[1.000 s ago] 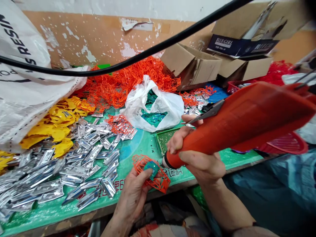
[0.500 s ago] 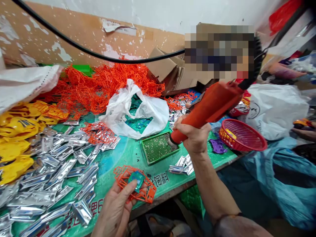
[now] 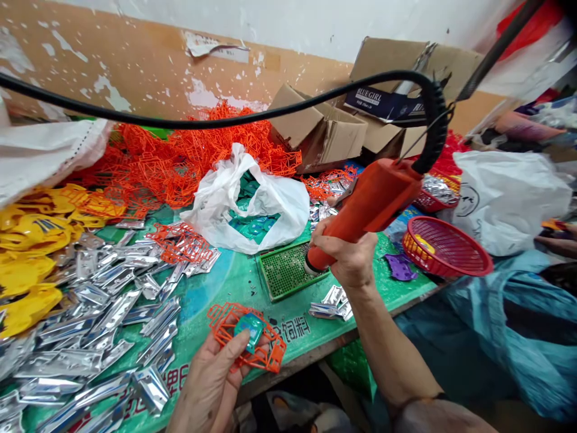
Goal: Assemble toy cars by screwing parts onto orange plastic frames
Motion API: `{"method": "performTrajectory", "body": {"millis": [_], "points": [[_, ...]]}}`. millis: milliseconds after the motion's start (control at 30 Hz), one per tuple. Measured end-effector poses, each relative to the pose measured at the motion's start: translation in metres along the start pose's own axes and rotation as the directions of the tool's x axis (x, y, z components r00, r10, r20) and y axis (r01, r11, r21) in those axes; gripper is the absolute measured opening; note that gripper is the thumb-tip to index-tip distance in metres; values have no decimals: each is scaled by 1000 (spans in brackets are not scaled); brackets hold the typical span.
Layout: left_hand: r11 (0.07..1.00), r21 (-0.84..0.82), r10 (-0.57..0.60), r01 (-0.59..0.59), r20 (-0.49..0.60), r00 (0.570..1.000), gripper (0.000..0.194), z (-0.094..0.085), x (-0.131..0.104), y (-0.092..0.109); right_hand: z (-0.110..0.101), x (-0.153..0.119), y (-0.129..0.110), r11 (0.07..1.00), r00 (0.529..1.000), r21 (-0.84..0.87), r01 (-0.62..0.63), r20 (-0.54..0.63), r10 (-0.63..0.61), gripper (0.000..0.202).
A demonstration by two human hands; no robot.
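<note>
My left hand point(image 3: 220, 367) holds an orange plastic frame point(image 3: 268, 355) with a teal piece point(image 3: 250, 329) on it, the thumb pressing on the teal piece. Wrapped round a red power tool point(image 3: 372, 201) is my right hand point(image 3: 349, 255); the tool slants down to the left. Its tip is over the right part of a green perforated tray point(image 3: 288, 273) of small metal bits. Whether the tip touches the tray I cannot tell. Shiny silver parts point(image 3: 332, 304) lie just right of and below the tray.
Silver parts point(image 3: 112, 307) and yellow pieces point(image 3: 33, 231) cover the left. Behind are orange frames point(image 3: 180, 156), a white bag of teal pieces point(image 3: 288, 210) and cardboard boxes point(image 3: 342, 138). A red basket point(image 3: 469, 249) stands right. A black cable point(image 3: 225, 123) hangs across. Another person's hand shows far right.
The tool's rear end has swung left and down a little, its tip shifting slightly left with my right hand. The cable has moved with it. My left hand keeps its hold.
</note>
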State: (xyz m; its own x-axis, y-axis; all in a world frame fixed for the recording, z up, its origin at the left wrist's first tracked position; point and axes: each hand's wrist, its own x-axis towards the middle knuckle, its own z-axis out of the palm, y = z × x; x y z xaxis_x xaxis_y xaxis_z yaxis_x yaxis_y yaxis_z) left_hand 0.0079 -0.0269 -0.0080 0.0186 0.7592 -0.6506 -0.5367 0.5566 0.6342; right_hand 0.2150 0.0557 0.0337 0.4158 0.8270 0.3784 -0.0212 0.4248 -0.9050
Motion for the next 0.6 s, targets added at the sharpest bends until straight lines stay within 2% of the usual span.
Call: {"method": "performTrajectory", "body": {"millis": [233,600], "points": [[1000,0,-9,9,16,1000,45,-4,2,0,-1,1,0,1000,1000,-16,-6,4,6,18],[1000,-9,-16,17,39,999,38,-8,5,-2,1,-2,2,999,999,-21,33,-5,-33,13]]}}
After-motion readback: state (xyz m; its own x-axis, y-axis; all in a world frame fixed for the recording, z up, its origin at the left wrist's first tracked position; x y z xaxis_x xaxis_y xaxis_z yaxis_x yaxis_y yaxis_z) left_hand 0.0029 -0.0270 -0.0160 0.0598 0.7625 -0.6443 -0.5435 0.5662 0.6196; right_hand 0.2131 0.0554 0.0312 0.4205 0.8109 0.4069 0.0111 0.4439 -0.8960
